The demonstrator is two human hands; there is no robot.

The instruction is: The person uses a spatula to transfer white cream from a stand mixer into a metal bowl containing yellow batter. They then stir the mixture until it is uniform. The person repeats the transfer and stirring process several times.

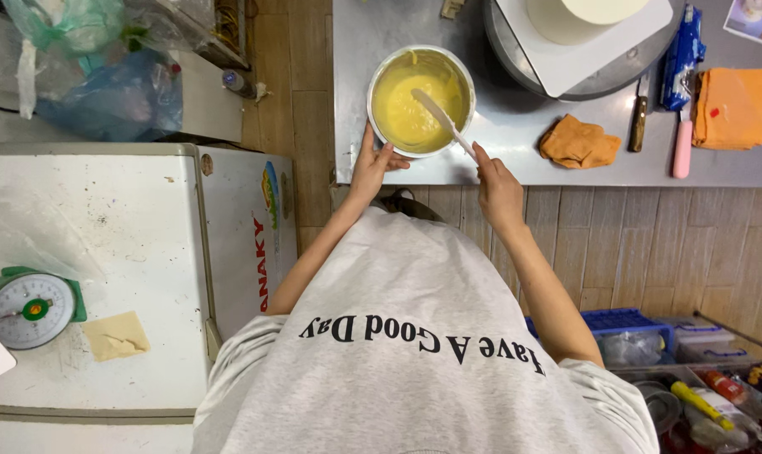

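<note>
A round metal bowl point(379, 76) of yellow batter point(402, 109) stands near the front edge of a steel worktop point(515, 143). My left hand point(371, 165) grips the bowl's near rim, thumb hooked over the edge. My right hand point(496, 178) holds the handle of a white spatula point(442, 118), whose blade lies in the batter. My grey printed shirt fills the lower middle of the view.
On the worktop: a cake turntable with a white board and pale cake point(579, 34), a crumpled orange cloth point(579, 143), a folded orange cloth point(732, 108), a knife point(638, 122), a pink-handled tool point(681, 147). A white chest freezer point(103, 252) with a green scale point(29, 308) stands left. Crates point(692, 378) sit lower right.
</note>
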